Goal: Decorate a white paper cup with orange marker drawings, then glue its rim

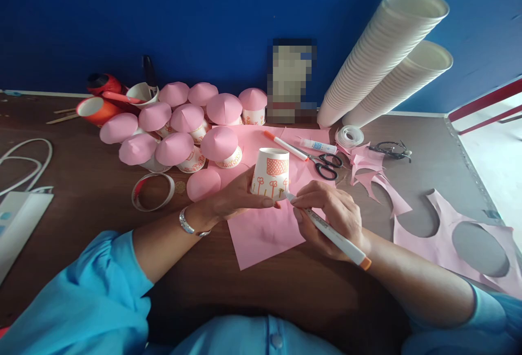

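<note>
— What worries you here?

— From my desk, the grip. The left hand curls round the upturned paper cup at the middle of the table, thumb and fingers pinching near its wide rim. Thin card like that dents easily, so I judge a harder squeeze could buckle the wall under the nib.

— And the other hand?

— The right hand is pinched shut on a white marker with an orange end, its tip touching the cup at about five o'clock. The drawing on the cup is orange ink (little flowers and a hatched square). A dragged finger might smear it, I think, and a slip could mark the pink paper sheet beneath.

— Anything near enough to knock?

— The scissors, black-handled, lie at two o'clock from the cup, beside a capped marker and a glue tube. A swung forearm could shove them. At ten o'clock I see the pink-capped cups, with smooth matte paper domes on white cups. They look light and probably topple easily. At one o'clock two long stacks of white cups lean against the blue wall.
</note>
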A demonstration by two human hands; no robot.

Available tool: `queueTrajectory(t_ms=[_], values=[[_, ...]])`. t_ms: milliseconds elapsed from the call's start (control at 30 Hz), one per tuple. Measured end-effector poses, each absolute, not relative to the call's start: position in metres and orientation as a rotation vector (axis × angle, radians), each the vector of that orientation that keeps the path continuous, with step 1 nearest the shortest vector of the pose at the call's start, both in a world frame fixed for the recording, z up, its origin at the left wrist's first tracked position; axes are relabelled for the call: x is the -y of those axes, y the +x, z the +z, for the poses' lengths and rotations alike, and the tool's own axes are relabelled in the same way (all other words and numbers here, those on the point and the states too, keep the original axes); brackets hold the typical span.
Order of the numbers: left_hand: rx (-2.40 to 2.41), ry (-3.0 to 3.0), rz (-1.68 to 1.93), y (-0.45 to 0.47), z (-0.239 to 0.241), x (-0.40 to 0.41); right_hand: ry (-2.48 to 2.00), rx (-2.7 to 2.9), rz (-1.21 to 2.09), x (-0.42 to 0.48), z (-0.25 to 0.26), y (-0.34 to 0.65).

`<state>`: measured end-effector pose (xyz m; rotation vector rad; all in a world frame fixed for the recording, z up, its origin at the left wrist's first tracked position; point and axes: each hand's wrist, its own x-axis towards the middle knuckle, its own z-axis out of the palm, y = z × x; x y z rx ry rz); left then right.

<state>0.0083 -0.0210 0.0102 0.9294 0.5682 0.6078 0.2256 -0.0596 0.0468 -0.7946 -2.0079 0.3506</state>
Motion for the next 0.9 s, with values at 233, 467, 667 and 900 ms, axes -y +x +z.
queueTrajectory(t_ms=[233,467,667,900], values=[[-0.594,0.954,0.628,0.0104,0.0141,0.0223,-0.787,2.034,0.325,0.0598,0.0459,0.225],[-0.577,0.972,0.626,0.0105,0.0128,0.0209,-0.747,2.011,0.327,0.0599,0.0475,0.2258],[-0.567,0.969,0.616,0.0092,0.0099,0.021,-0.755,2.019,0.317,0.0598,0.0448,0.2255],[-0.591,0.966,0.61,0.0089,0.0117,0.0215,-0.756,2.025,0.328,0.0598,0.0448,0.2248]])
